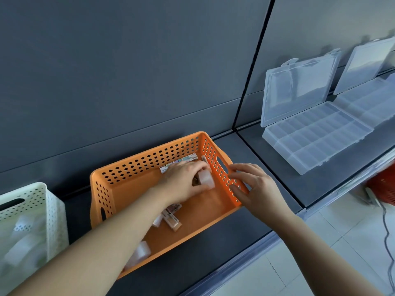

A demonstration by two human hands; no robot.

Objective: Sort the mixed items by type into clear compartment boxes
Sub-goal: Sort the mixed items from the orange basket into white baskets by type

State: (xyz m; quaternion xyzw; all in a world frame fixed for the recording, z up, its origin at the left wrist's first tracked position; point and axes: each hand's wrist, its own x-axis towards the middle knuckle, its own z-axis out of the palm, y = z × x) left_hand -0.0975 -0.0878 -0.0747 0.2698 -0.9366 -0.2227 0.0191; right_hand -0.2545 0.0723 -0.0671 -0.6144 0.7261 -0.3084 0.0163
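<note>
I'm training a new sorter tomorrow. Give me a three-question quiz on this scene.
1. True or false: the near compartment box and the far compartment box both have their lids up.
2. Which hand grips the white block inside the orange basket? A) left B) right
3. Fill in: the right hand touches the basket's ____ end wall.
Key: 1 true; 2 A, the left hand; 3 right.

An orange basket [149, 159], patterned with round holes, is seen centrally, a white block [206, 180] within. A white perforated basket [32, 201] is found at eight o'clock, clear compartment boxes [316, 135] at two o'clock.
</note>
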